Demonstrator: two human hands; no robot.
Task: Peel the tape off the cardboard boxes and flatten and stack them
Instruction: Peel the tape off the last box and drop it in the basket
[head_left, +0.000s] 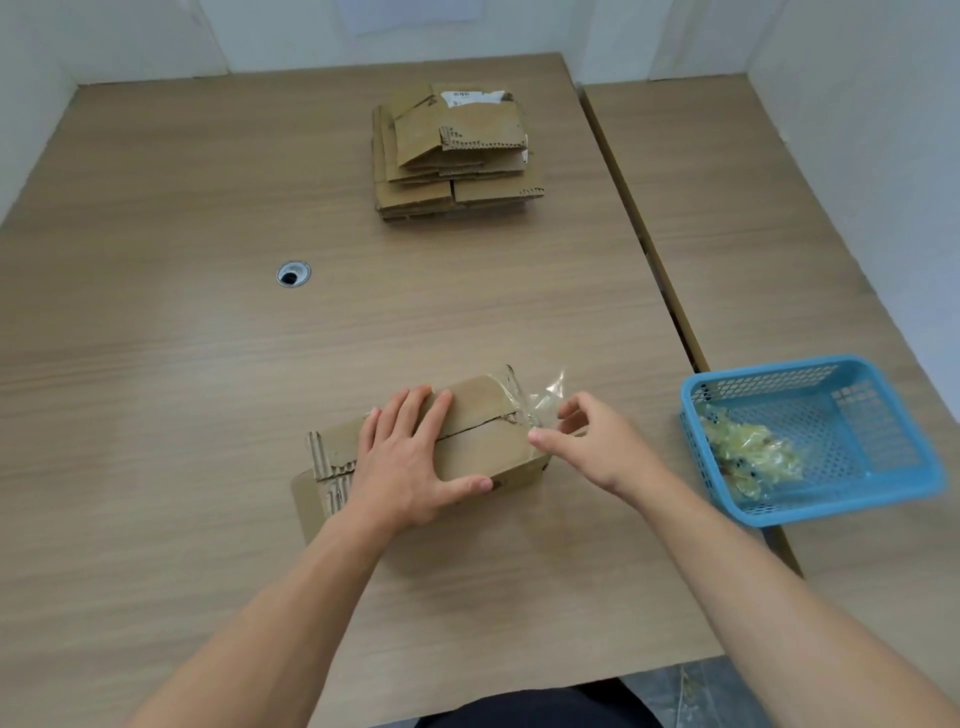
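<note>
A small brown cardboard box (483, 415) lies on the wooden table near me, its left end torn. My left hand (410, 457) lies flat on top of the box, fingers spread and thumb along its front face. My right hand (587, 441) is at the box's right end and pinches a strip of clear tape (545, 397) that is lifted off the cardboard and stands crumpled above the corner. A stack of flattened cardboard boxes (452, 156) sits at the far middle of the table.
A blue plastic basket (852, 499) holding crumpled clear tape (748, 452) stands to the right, across the seam between two tables. A round cable hole (293, 274) is in the tabletop at the left. White walls close in the back and sides.
</note>
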